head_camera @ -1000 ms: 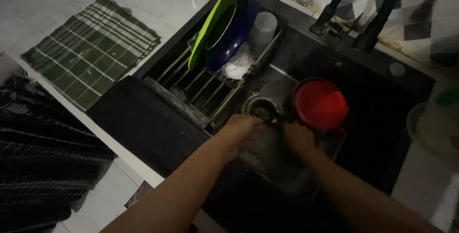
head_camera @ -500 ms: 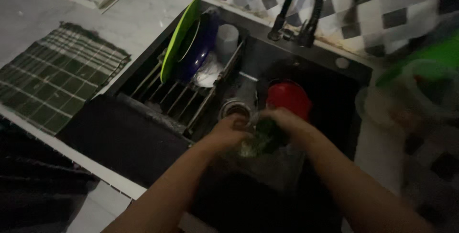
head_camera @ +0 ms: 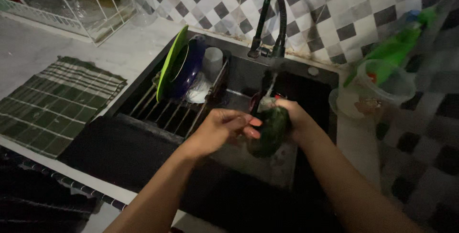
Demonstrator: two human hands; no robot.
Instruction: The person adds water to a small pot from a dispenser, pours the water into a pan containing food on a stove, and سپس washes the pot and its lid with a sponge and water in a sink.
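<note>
Since prev. frame, hands raised w/ green vegetable [head_camera: 271, 130] to faucet [head_camera: 270, 20] stream: right hand [head_camera: 295, 118] grips it, left hand [head_camera: 224, 130] fingers half-curled rubbing; rotate under flow, keep over sink [head_camera: 239, 75].

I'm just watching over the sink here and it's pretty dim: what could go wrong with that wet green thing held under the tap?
The dark green object looks wet in the right hand; it might slip into the black sink. Water from the faucet could splash toward the plastic containers on the counter.
</note>
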